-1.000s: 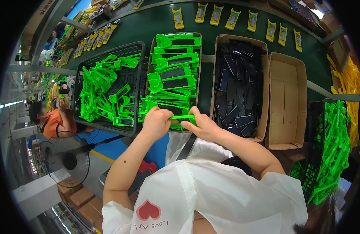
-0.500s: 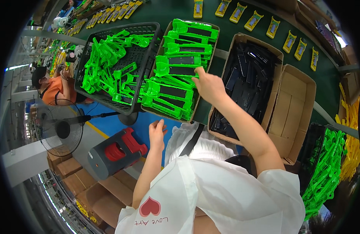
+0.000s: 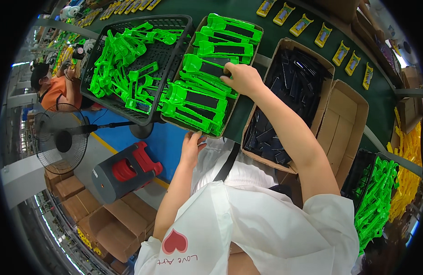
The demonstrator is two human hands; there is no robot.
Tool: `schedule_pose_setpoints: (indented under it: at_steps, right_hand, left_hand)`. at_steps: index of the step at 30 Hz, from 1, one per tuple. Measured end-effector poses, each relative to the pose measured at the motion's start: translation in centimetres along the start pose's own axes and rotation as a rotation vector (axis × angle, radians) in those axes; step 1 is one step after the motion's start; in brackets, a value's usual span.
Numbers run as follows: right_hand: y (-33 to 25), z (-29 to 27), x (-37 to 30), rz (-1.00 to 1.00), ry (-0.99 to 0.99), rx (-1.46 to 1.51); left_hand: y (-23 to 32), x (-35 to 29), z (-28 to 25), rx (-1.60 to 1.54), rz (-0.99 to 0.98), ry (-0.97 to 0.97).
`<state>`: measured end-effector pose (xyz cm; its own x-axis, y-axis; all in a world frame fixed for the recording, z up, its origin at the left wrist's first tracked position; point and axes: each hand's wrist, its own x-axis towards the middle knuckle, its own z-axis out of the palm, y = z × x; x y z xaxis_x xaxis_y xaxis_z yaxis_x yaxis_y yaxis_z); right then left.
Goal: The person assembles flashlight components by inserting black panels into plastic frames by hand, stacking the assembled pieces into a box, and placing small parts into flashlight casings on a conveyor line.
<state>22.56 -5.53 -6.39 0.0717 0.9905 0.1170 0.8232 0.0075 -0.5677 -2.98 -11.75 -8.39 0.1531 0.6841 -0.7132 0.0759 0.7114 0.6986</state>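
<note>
A shallow cardboard carton (image 3: 256, 49) holds stacked bright green plastic frames (image 3: 200, 101), several with a dark rectangular panel set in them. Over its right side is my right hand (image 3: 245, 80), thumb and fingers pinched at the right end of one green frame (image 3: 204, 68). That frame lies slanted across the others. My left hand (image 3: 192, 145) is at the carton's near edge, its fingertips against the cardboard and its thumb apart; nothing shows in it. To the right, another carton (image 3: 328, 73) holds loose black panels (image 3: 289, 96).
A dark crate (image 3: 177, 50) of green parts stands left. An empty carton (image 3: 344, 123) and another heap of green parts (image 3: 378, 197) are at right. Yellow-green units (image 3: 323, 34) line the green bench. A fan (image 3: 62, 140), a grey-red stool-like object (image 3: 124, 172) and a co-worker (image 3: 60, 91) are left.
My left hand has moved up to the carton's near edge. My right hand has closed in on the end of a green frame, which now lies more slanted. The whole view has shifted slightly.
</note>
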Motion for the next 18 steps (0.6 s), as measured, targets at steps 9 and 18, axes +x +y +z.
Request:
schedule_pose_setpoints:
  at_steps: [9, 18]
  right_hand:
    - [3.7, -2.5, -1.8, 0.408, 0.192, 0.331]
    - [-2.9, 1.8, -11.3, 0.793, -0.387, 1.168]
  left_hand:
    - [0.2, 2.9, -0.4, -0.090, -0.018, -0.194]
    - [-1.2, -0.2, -3.5, -0.516, -0.100, -0.339]
